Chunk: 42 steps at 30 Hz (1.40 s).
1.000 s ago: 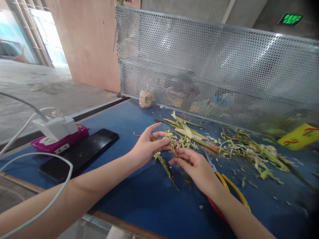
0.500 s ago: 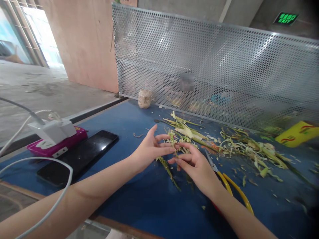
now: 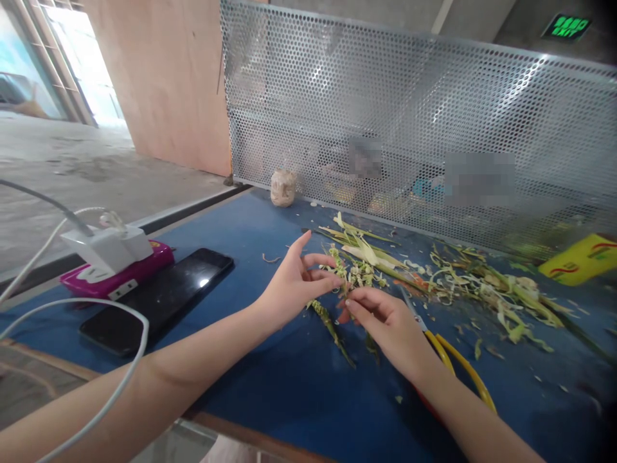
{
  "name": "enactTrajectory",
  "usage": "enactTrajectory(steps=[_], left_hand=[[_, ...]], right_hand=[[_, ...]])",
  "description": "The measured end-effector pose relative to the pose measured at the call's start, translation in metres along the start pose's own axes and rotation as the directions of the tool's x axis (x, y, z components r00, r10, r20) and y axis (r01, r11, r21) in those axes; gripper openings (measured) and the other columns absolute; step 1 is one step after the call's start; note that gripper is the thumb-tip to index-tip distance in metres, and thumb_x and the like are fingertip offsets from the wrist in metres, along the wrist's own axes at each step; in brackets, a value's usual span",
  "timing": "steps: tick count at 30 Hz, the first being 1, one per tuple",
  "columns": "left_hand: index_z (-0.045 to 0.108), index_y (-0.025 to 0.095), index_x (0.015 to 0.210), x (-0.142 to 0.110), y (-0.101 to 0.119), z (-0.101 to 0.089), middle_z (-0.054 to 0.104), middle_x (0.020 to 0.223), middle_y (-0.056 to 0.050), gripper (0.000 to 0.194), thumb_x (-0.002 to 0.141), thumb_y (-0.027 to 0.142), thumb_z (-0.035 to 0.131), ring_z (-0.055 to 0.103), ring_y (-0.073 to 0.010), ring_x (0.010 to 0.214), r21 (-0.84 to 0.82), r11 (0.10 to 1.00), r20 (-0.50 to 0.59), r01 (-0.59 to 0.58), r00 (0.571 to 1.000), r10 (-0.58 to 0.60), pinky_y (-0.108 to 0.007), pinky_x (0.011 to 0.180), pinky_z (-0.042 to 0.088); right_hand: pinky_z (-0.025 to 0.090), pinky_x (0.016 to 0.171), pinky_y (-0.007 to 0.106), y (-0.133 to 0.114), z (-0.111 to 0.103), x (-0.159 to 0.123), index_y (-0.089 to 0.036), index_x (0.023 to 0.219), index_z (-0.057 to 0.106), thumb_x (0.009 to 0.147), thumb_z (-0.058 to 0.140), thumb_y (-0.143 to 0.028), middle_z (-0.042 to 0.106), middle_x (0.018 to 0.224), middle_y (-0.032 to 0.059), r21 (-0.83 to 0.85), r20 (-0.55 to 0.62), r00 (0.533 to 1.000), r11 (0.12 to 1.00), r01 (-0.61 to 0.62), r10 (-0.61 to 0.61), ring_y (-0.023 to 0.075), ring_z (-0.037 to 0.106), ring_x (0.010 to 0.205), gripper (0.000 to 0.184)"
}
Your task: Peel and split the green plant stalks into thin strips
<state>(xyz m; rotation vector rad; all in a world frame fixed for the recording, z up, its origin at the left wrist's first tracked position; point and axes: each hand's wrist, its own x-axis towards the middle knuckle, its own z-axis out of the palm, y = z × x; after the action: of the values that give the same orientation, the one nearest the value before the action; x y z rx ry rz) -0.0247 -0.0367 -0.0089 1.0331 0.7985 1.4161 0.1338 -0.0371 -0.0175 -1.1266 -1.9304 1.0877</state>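
Observation:
My right hand is closed in a pinch, thumb against forefinger, on the lower end of a pale green plant sprig with small curled bits along it. My left hand is beside it, thumb raised apart and fingers stretched toward the sprig; its fingertips seem to touch the stem. Below them a second green sprig lies on the blue tabletop. More pale curled plant pieces lie just behind my fingers. Scissors with yellow handles rest partly under my right wrist.
Leaf strips and plant scraps cover the back and right. A phone, purple power strip and white cable are at left. Behind stand a wrapped roll, a yellow packet and a perforated metal screen.
My right fingers have closed into a tighter pinch at the stem's lower end. My left fingers have shifted slightly along the sprig. The whole view has moved a little.

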Motion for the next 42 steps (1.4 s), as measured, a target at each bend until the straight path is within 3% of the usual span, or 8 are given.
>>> enactTrajectory(steps=[7,15,22,28,35,42], left_hand=[[0.000,0.017,0.134,-0.002,-0.006,0.002,0.059,0.070,0.002,0.105,0.055,0.001,0.067,0.059,-0.0146,0.075,-0.028,0.997,0.147,0.070,0.987,-0.066,-0.031,0.074,0.043],[-0.002,0.015,0.134,-0.003,-0.003,0.001,0.059,0.065,0.002,0.100,0.061,0.006,0.065,0.057,-0.0115,0.065,0.087,0.996,0.159,0.023,0.987,-0.037,-0.028,0.067,0.044],[-0.008,0.017,0.134,-0.004,-0.005,0.000,0.062,0.068,0.000,0.103,0.063,0.009,0.065,0.059,-0.0116,0.066,0.118,0.992,0.165,0.041,0.985,-0.060,-0.027,0.068,0.044],[-0.009,0.015,0.134,-0.003,-0.006,-0.002,0.064,0.066,-0.002,0.104,0.062,0.010,0.066,0.059,-0.0129,0.064,0.145,0.987,0.155,0.074,0.983,-0.097,-0.026,0.065,0.043],[0.005,0.012,0.133,-0.004,-0.004,0.002,0.062,0.065,-0.001,0.099,0.059,0.010,0.069,0.055,-0.0103,0.057,0.068,0.986,0.092,0.155,0.983,-0.161,-0.022,0.052,0.038],[0.004,0.010,0.133,-0.003,0.000,0.003,0.061,0.062,0.001,0.098,0.060,0.010,0.069,0.049,-0.0067,0.048,-0.012,0.984,0.033,0.179,0.983,-0.178,-0.022,0.052,0.036]], right_hand=[[0.045,0.065,0.025,-0.006,-0.004,-0.001,-0.018,0.076,0.061,0.078,0.048,-0.033,0.063,0.064,0.0011,0.014,-0.053,0.996,0.997,0.072,-0.071,0.0144,0.059,0.065,0.019],[0.044,0.063,0.024,-0.006,-0.003,-0.003,-0.017,0.070,0.058,0.077,0.049,-0.032,0.061,0.060,0.0005,0.024,-0.044,0.997,0.998,0.061,-0.060,0.0133,0.057,0.061,0.019],[0.041,0.060,0.025,-0.007,-0.004,-0.006,-0.019,0.061,0.055,0.079,0.045,-0.030,0.059,0.057,0.0009,-0.233,-0.102,0.990,0.970,0.069,-0.095,0.0147,0.055,0.061,0.023],[0.036,0.068,0.030,-0.005,-0.001,-0.008,-0.022,0.063,0.053,0.078,0.046,-0.024,0.060,0.060,-0.0002,-0.547,-0.132,0.951,0.821,0.166,-0.280,0.0169,0.053,0.066,0.017],[0.035,0.067,0.029,-0.005,0.001,-0.010,-0.021,0.063,0.050,0.079,0.044,-0.022,0.057,0.058,-0.0013,-0.589,-0.113,0.939,0.783,0.201,-0.326,0.0154,0.053,0.065,0.017],[0.036,0.066,0.028,-0.001,0.000,-0.009,-0.021,0.062,0.050,0.079,0.044,-0.022,0.056,0.058,-0.0015,-0.593,-0.095,0.931,0.771,0.231,-0.351,0.0144,0.051,0.062,0.018]])
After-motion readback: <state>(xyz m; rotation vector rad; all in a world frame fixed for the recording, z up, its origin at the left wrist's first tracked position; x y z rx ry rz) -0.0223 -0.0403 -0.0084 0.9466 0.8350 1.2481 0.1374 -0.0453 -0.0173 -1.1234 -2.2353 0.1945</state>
